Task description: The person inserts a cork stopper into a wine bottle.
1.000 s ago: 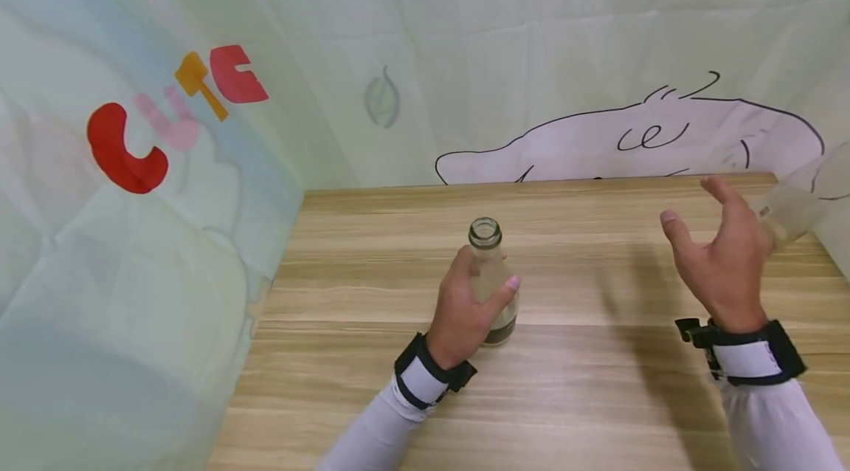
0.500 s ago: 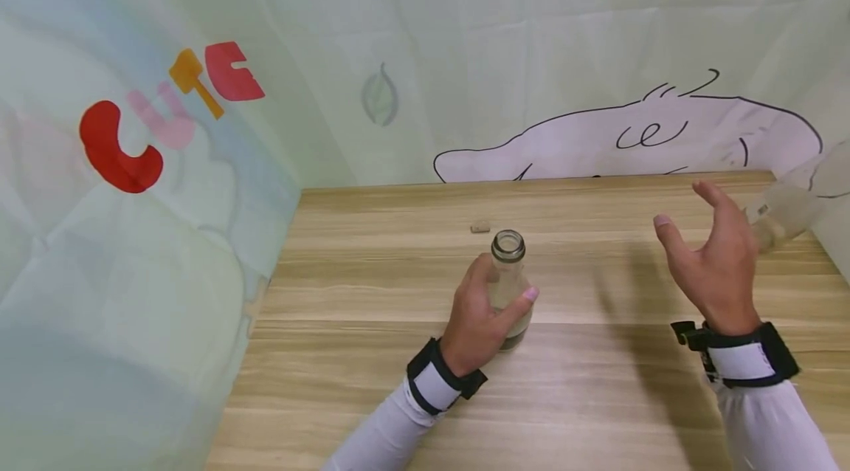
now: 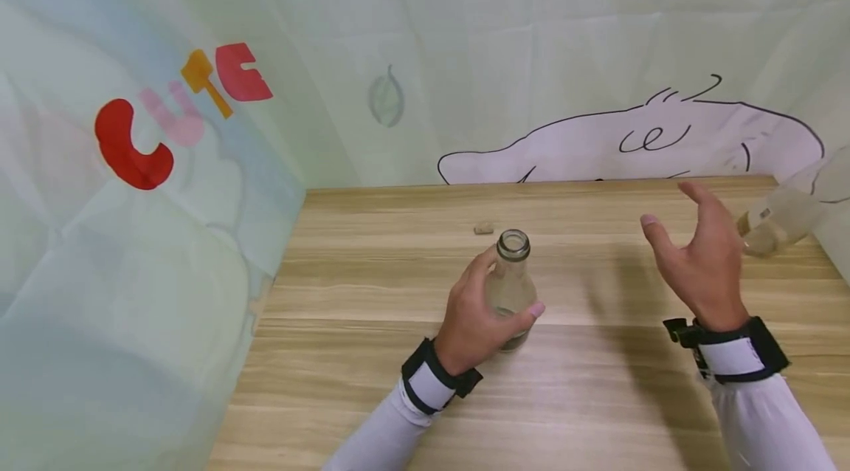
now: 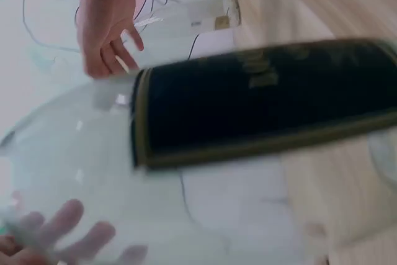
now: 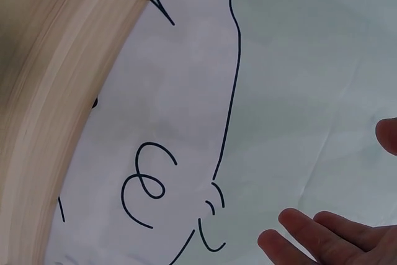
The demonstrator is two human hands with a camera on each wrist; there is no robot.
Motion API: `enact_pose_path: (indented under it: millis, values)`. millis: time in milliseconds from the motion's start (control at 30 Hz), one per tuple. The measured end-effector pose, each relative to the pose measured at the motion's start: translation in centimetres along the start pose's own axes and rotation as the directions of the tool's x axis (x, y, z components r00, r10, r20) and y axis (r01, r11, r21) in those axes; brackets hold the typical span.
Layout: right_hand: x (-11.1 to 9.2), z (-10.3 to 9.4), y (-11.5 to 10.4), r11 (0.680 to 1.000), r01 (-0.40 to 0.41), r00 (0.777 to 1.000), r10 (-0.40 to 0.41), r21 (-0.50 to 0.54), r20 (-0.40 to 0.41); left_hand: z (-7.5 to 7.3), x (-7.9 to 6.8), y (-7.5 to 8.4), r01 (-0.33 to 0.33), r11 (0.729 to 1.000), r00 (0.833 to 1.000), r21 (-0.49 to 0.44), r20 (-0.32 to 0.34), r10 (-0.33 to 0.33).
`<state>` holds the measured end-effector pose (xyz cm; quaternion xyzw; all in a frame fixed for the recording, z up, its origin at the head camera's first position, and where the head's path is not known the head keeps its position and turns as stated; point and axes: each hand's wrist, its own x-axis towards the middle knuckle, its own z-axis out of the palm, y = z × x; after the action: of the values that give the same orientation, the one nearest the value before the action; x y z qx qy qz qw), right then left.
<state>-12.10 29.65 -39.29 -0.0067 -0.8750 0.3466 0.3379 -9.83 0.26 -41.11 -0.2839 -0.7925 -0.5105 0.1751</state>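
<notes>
My left hand (image 3: 474, 316) grips an upright clear glass bottle (image 3: 514, 280) by its body, the thumb on the near side. Its round mouth has nothing in it in the head view. Up close in the left wrist view, the bottle bears a dark label (image 4: 267, 100) with a gold border, and fingertips (image 4: 65, 218) show through the glass. My right hand (image 3: 707, 264) hovers over the table at the right, fingers spread and holding nothing. A small cork (image 3: 483, 228) lies on the table behind the bottle.
Beyond my right hand, a second clear bottle (image 3: 777, 224) stands at the table's right side, partly hidden by the hand. The wooden table (image 3: 372, 257) meets a printed cloth backdrop (image 3: 571, 57) at the back, with another cloth side (image 3: 133, 272) along the left.
The left hand has moved the bottle to the right, uncovering the cork behind it. My right hand has drifted left, showing more of the second bottle.
</notes>
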Motion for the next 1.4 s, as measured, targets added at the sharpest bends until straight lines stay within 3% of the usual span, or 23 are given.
enact_pose_path:
  millis: [167, 233, 333, 400, 533, 633, 833, 1100, 1200, 1400]
  values:
    - [0.6, 1.3, -0.9, 0.999, 0.037, 0.997, -0.038, 0.015, 0.062, -3.2, 0.4, 0.5, -0.114, 0.993, 0.993, -0.024, -0.023, 0.113]
    - [1.0, 2.0, -1.3, 0.998, 0.062, 0.993, -0.064, 0.019, 0.103, -4.4, 0.3, 0.3, -0.111, 0.994, 0.992, -0.02, -0.059, 0.109]
    - [1.7, 3.6, -1.7, 0.991, 0.132, 0.969, -0.134, 0.024, 0.205, -6.1, -0.1, -0.4, -0.038, 0.999, 0.993, -0.004, -0.109, 0.038]
    - [2.1, 4.9, -1.8, 0.981, 0.191, 0.937, -0.189, 0.023, 0.294, -6.7, -0.8, -1.9, 0.015, 1.0, 0.991, 0.022, -0.137, -0.012]
    - [2.6, 8.1, -1.7, 0.939, 0.339, 0.847, -0.328, 0.05, 0.419, -7.3, -2.1, -4.1, 0.095, 0.994, 0.984, 0.056, -0.158, -0.085]
    - [2.9, 10.8, -1.6, 0.909, 0.405, 0.785, -0.4, 0.095, 0.473, -7.6, -2.8, -4.5, 0.136, 0.988, 0.979, 0.07, -0.163, -0.123]
    - [3.2, 15.5, -2.2, 0.897, 0.416, 0.703, -0.42, 0.148, 0.574, -7.9, -3.6, -5.0, 0.178, 0.982, 0.971, 0.067, -0.175, -0.164]
    - [3.0, 20.4, -2.3, 0.9, 0.404, 0.607, -0.396, 0.161, 0.689, -7.9, -4.0, -5.5, 0.172, 0.982, 0.971, 0.079, -0.183, -0.155]
    - [2.6, 21.7, -1.9, 0.896, 0.405, 0.598, -0.408, 0.179, 0.69, -7.9, -4.0, -5.5, 0.156, 0.985, 0.974, 0.077, -0.177, -0.14]
    - [1.9, 23.0, -1.4, 0.871, 0.451, 0.621, -0.462, 0.193, 0.633, -7.9, -4.1, -5.4, 0.149, 0.986, 0.975, 0.076, -0.177, -0.134]
